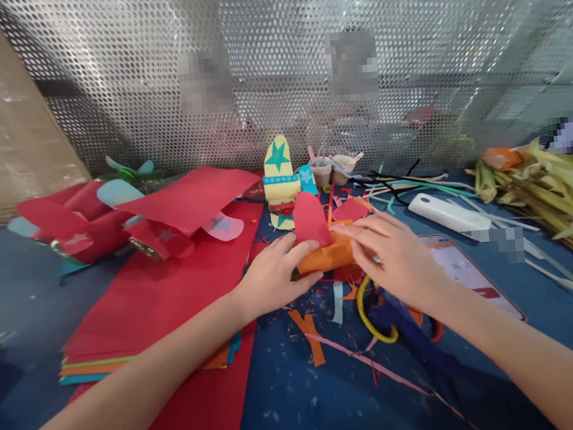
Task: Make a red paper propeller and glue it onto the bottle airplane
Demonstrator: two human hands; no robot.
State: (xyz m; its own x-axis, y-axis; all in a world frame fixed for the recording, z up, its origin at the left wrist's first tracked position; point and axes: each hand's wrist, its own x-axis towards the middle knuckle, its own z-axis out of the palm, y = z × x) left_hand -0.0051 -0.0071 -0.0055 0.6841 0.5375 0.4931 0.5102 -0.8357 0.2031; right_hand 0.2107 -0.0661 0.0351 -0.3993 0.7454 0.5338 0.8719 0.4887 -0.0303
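An orange paper-covered roll (323,258) lies crosswise between my hands, close to the table. My left hand (271,270) grips its left end, thumb in front and fingers behind. My right hand (395,252) is closed on the other end, its fingertips pressed on top near a small pink bit. From the roll's back rises a red paper piece with a rounded top (310,218). Just behind stands a yellow paper shape with a teal star (280,169). Yellow-handled scissors (375,311) lie below my right hand, their other parts partly hidden.
Red paper sheets (173,298) are stacked under my left forearm. Red paper planes (180,211) stand behind them. A phone (467,273), a white glue gun-like tool (450,216) and dried husks (560,198) lie right. Two small cups (321,172) stand before the perforated metal wall (272,55). Paper scraps (310,337) litter the front.
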